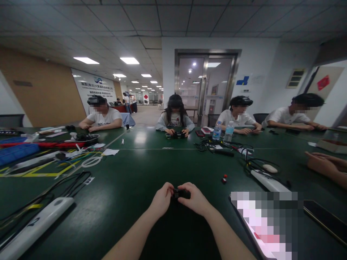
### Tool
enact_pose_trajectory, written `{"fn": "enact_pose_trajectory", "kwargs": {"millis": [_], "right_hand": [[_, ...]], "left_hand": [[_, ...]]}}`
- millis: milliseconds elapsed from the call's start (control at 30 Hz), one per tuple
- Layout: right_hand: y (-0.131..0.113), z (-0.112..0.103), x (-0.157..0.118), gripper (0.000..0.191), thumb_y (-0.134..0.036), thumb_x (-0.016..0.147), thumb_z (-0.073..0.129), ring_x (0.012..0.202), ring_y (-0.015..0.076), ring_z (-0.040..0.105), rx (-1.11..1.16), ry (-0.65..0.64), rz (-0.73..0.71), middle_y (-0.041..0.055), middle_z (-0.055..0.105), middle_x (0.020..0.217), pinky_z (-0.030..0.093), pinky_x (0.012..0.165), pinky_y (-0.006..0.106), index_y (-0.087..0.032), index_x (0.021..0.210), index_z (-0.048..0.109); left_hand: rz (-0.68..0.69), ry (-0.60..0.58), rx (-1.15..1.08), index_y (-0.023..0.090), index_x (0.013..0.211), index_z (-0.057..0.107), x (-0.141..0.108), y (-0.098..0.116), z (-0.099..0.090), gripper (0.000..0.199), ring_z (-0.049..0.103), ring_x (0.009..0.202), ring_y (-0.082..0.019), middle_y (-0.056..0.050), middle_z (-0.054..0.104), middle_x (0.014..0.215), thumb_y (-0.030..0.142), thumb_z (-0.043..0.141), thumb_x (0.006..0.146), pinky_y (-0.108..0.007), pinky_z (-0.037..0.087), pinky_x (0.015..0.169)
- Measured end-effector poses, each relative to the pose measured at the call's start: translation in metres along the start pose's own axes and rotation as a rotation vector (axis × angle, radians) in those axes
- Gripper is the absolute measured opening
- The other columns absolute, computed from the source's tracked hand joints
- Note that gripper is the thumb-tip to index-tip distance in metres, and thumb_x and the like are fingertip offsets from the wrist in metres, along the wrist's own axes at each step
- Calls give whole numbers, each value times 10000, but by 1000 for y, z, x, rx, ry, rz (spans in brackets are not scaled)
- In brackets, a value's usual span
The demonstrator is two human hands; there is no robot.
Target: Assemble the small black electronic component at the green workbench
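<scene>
Close in front of me, above the green tabletop (119, 202), a small black object (176, 194) sits between my two hands. Its left part catches some light, but its kind is too small and dark to make out. My left hand (162, 198) is closed, its thumb and fingertips pinching the object's left end. From the other side my right hand (196, 198) curls round the object's right end with thumb and fingers. The fingers cover much of it. To the right of my hands lies a small red and black item (224, 178).
White power strips (40, 227) with cables lie left and right. A tablet (252, 231) and a dark phone (325, 220) are at near right. Bottles (229, 131) stand farther back; blue trays (17, 153) lie left. Several people with headsets sit around; another person's hands (326, 164) rest at right.
</scene>
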State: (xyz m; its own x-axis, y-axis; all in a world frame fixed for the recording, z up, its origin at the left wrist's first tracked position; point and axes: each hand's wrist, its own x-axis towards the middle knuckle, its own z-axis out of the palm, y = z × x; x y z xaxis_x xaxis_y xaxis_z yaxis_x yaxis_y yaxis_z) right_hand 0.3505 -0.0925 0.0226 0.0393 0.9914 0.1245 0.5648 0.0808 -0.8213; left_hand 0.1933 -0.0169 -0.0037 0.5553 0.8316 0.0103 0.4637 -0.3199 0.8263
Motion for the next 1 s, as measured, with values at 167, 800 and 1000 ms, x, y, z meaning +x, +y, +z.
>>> {"fn": "enact_pose_trajectory", "kwargs": {"millis": [167,800,1000], "right_hand": [[-2,4,1,313,-317,641,627,983,206,468,-90,-40,23,9,524,1005,362,834,346,-271,950,606],[-2,10,0,191,-284,658,616,967,212,463,-125,-24,0,-2,507,1008,369,814,369,-281,848,621],[-2,13,2,142,-271,660,615,968,211,471,-46,23,-9,-2,537,996,358,828,370,-266,801,629]], "left_hand": [[15,-48,-34,208,903,465,-2,-2,-3,255,517,755,-114,-15,554,841,273,231,828,-220,409,646],[-1,-77,-29,194,922,477,-4,0,-6,270,522,787,-115,-27,564,883,258,233,826,-235,419,686],[-19,-84,-36,195,918,483,-4,0,-6,256,524,790,-116,-27,561,895,249,256,813,-233,424,673]]}}
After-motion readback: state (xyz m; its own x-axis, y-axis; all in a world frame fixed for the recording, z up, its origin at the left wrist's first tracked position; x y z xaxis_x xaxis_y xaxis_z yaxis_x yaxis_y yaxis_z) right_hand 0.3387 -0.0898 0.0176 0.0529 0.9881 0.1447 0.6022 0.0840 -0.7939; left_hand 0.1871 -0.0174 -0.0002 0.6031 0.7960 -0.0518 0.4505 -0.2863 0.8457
